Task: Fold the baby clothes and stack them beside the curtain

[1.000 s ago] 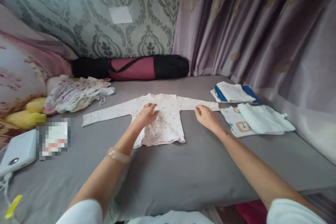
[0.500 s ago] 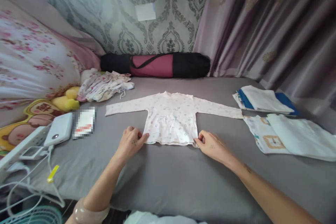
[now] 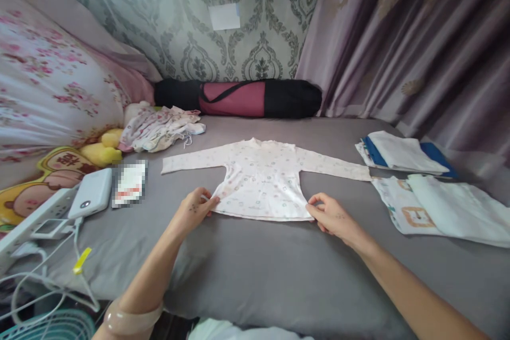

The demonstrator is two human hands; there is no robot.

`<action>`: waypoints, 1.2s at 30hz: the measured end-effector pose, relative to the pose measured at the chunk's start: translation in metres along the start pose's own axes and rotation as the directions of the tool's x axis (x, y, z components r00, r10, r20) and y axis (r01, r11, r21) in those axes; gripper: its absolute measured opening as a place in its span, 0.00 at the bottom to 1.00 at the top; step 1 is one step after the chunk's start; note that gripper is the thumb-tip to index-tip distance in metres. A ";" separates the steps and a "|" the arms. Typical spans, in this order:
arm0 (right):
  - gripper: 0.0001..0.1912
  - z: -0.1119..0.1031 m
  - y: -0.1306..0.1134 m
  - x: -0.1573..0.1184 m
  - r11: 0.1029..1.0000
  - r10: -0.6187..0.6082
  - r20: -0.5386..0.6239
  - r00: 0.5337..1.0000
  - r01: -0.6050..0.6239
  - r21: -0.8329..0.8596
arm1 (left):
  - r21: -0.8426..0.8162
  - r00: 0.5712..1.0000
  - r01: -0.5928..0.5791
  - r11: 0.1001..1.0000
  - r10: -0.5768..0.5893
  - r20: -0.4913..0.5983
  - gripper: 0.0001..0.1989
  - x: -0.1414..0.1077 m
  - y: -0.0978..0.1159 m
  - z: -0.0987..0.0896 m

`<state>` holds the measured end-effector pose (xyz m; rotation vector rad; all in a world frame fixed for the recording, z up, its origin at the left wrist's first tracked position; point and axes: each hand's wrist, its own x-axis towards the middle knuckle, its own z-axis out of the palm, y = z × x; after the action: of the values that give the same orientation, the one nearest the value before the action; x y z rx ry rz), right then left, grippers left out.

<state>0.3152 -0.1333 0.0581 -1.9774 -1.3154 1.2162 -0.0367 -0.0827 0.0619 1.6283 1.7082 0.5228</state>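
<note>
A small white long-sleeved shirt (image 3: 261, 178) with a faint print lies flat on the grey sheet (image 3: 255, 271), its sleeves spread to both sides and its collar away from me. My left hand (image 3: 194, 209) pinches the left bottom corner of the hem between thumb and fingers. At the opposite corner, my right hand (image 3: 332, 217) grips the hem the same way. Between them the hem is stretched nearly straight. The right sleeve's cuff reaches the edge of a folded printed cloth (image 3: 406, 207).
Folded white and blue cloths (image 3: 406, 151) lie at the right. Crumpled clothes (image 3: 163, 130) sit back left, near a long black and maroon bag (image 3: 235, 100). On the left are a white power bank (image 3: 91, 194), a power strip (image 3: 43, 218), cables and a blurred packet (image 3: 129, 183).
Both hands have moved apart, pulling the shirt's hem wider. The hem, wavy before, is now taut and straighter, and the lower part of the shirt flares outward.
</note>
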 end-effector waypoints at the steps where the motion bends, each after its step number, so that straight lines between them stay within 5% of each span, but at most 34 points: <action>1: 0.06 0.000 0.002 0.001 1.000 -0.010 -0.003 1.000 0.010 -0.012 | 0.003 1.000 -0.003 1.000 0.003 0.000 0.22 0.001 -0.002 0.000; 5: 0.04 0.001 0.009 0.003 0.956 -0.154 -0.037 0.987 0.140 -0.257 | 0.129 1.000 -0.023 0.991 0.020 0.024 0.19 0.001 0.000 -0.001; 10: 0.07 -0.007 -0.003 -0.006 0.761 -0.256 -0.021 0.966 0.188 -0.620 | 0.514 1.000 -0.009 0.857 -0.008 0.030 0.12 -0.005 0.013 -0.009; 12: 0.10 -0.008 -0.017 -0.007 0.670 -0.282 -0.022 0.959 0.180 -0.721 | 0.599 0.996 -0.081 0.797 0.094 0.010 0.11 -0.002 0.022 -0.007; 14: 0.14 -0.002 -0.033 0.000 0.611 -0.394 -0.046 0.918 0.224 -0.759 | 0.617 0.950 -0.255 0.745 0.311 0.016 0.13 0.007 0.035 0.004; 16: 0.20 0.013 -0.047 0.014 0.563 -0.564 -0.054 0.824 0.336 -0.755 | 0.589 0.843 -0.457 0.666 0.536 0.048 0.18 0.021 0.048 0.024; 18: 0.26 0.033 -0.052 0.033 0.490 -0.674 -0.015 0.738 0.432 -0.757 | 0.578 0.756 -0.580 0.575 0.645 0.117 0.23 0.035 0.058 0.051; 19: 0.29 0.042 -0.051 0.041 0.471 -0.684 0.003 0.729 0.445 -0.762 | 0.599 0.751 -0.581 0.551 0.647 0.132 0.25 0.041 0.060 0.064; 23: 0.33 0.064 -0.033 0.064 0.496 -0.584 0.055 0.810 0.410 -0.765 | 0.677 0.832 -0.485 0.554 0.531 0.161 0.32 0.053 0.052 0.100; 28: 0.34 0.059 -0.031 0.066 0.531 -0.507 0.098 0.856 0.400 -0.747 | 0.629 0.836 -0.501 0.594 0.521 0.175 0.29 0.060 0.053 0.090; 30: 0.35 0.055 -0.039 0.065 0.548 -0.499 0.096 0.862 0.399 -0.735 | 0.609 0.855 -0.423 0.671 0.519 0.022 0.25 0.065 0.058 0.075; 33: 0.34 0.055 -0.049 0.063 0.521 -0.551 0.109 0.828 0.443 -0.729 | 0.603 0.880 -0.134 0.786 0.374 -0.292 0.20 0.074 0.056 0.053; 36: 0.32 0.068 -0.054 0.061 0.451 -0.587 0.245 0.771 0.563 -0.692 | 0.609 0.921 0.058 0.791 0.194 -0.339 0.17 0.081 0.041 0.038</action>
<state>0.2397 -0.0612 0.0406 -1.6637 -2.4868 0.2873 0.0225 -0.0048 0.0489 2.1573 2.2876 0.3517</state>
